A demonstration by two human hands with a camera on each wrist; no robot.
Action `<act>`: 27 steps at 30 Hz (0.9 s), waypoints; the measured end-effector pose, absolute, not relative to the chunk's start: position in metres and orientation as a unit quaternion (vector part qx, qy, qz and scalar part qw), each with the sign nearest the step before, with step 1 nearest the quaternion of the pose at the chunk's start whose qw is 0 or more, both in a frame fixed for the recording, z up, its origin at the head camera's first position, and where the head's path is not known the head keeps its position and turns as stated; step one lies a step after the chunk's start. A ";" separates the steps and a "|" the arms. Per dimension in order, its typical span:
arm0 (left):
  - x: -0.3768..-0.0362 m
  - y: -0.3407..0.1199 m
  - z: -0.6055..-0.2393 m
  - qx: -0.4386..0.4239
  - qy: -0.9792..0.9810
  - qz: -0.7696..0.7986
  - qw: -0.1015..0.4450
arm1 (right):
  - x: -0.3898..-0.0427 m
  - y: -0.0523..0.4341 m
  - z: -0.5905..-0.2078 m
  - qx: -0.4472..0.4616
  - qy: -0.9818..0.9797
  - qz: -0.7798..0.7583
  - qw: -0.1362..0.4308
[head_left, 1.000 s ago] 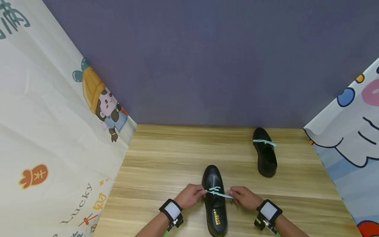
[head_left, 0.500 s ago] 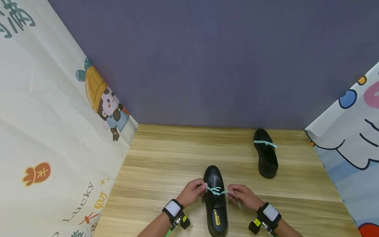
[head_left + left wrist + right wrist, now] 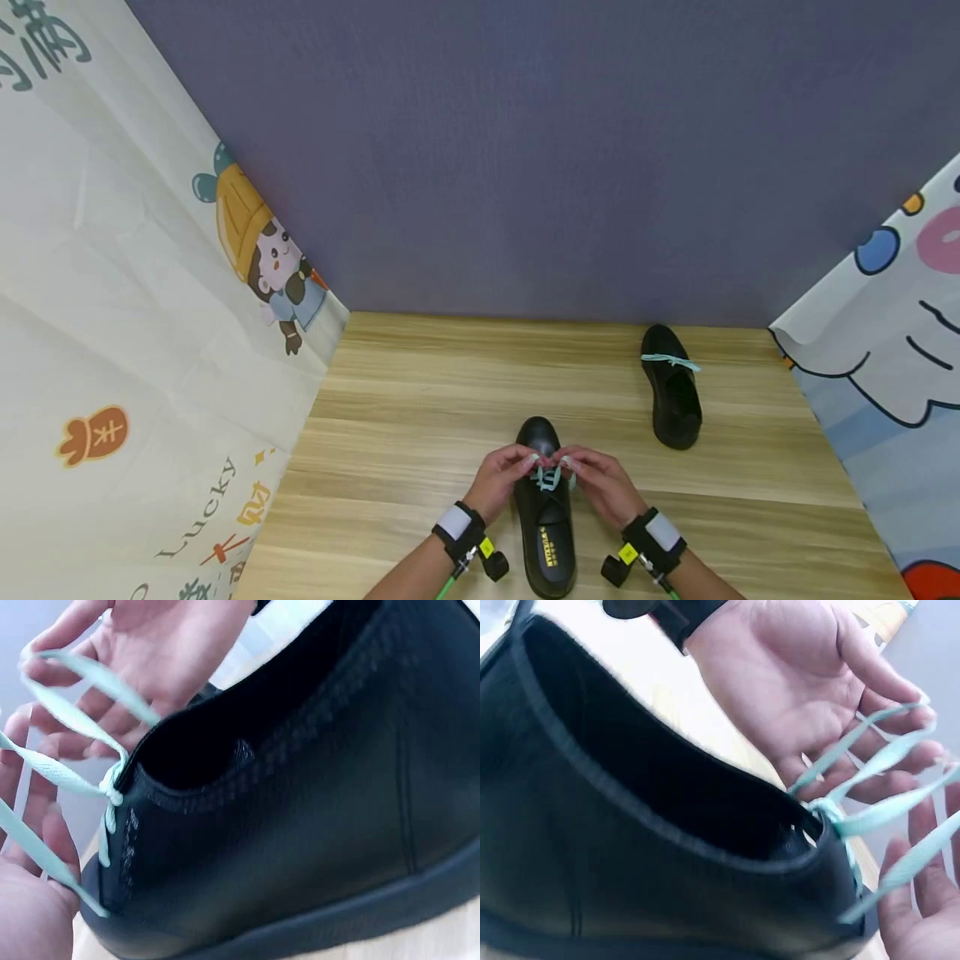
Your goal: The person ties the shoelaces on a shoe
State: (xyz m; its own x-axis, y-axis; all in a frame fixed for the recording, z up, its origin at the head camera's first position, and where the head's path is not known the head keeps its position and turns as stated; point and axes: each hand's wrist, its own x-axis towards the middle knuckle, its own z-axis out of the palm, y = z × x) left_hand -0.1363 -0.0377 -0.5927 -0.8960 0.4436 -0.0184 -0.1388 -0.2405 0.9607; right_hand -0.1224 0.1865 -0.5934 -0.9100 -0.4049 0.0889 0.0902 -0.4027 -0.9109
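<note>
A black shoe (image 3: 545,533) lies toe-away on the wooden table (image 3: 405,417), close to me. Its mint-green lace (image 3: 549,477) is knotted at the throat. My left hand (image 3: 527,460) and right hand (image 3: 567,461) meet above the knot, each pinching a strand of the lace. In the left wrist view the lace (image 3: 71,769) runs from the shoe (image 3: 315,825) up into the right hand (image 3: 150,645). In the right wrist view the strands of the lace (image 3: 870,780) fan from the shoe (image 3: 630,862) between the left hand (image 3: 795,667) and my right hand's fingers (image 3: 922,915).
A second black shoe (image 3: 672,396) with a mint lace (image 3: 670,360) stands at the back right of the table. Printed cartoon curtains hang along the left side (image 3: 150,333) and the right side (image 3: 885,350). A purple wall (image 3: 525,167) closes the back.
Both hands have come inward from either side of the shoe and now meet over the knot. The lace ends, earlier pulled out sideways, are gathered up above the shoe's throat.
</note>
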 end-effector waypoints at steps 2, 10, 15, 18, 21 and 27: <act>-0.136 -0.034 -0.594 0.114 0.571 0.792 0.185 | -0.123 0.183 -0.594 -0.130 0.511 -0.837 0.149; -0.136 -0.026 -0.601 0.093 0.527 0.826 0.174 | -0.125 0.172 -0.600 -0.112 0.453 -0.873 0.140; -0.136 -0.026 -0.603 0.101 0.521 0.830 0.172 | -0.123 0.169 -0.603 -0.108 0.455 -0.873 0.141; -0.136 -0.026 -0.604 0.100 0.531 0.824 0.170 | -0.122 0.168 -0.604 -0.095 0.477 -0.863 0.139; -0.137 -0.024 -0.605 0.092 0.548 0.814 0.169 | -0.120 0.167 -0.605 -0.093 0.488 -0.857 0.135; -0.137 -0.021 -0.607 0.057 0.583 0.795 0.157 | -0.120 0.164 -0.606 -0.092 0.502 -0.851 0.124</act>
State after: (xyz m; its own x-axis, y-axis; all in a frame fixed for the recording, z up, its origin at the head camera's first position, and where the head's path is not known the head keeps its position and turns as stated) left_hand -0.1374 -0.0209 -0.6070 -0.9442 0.3164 -0.0917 -0.1828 -0.2717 0.9448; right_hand -0.1202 0.1639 -0.6060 -0.9522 -0.3037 0.0315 0.1190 -0.4642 -0.8777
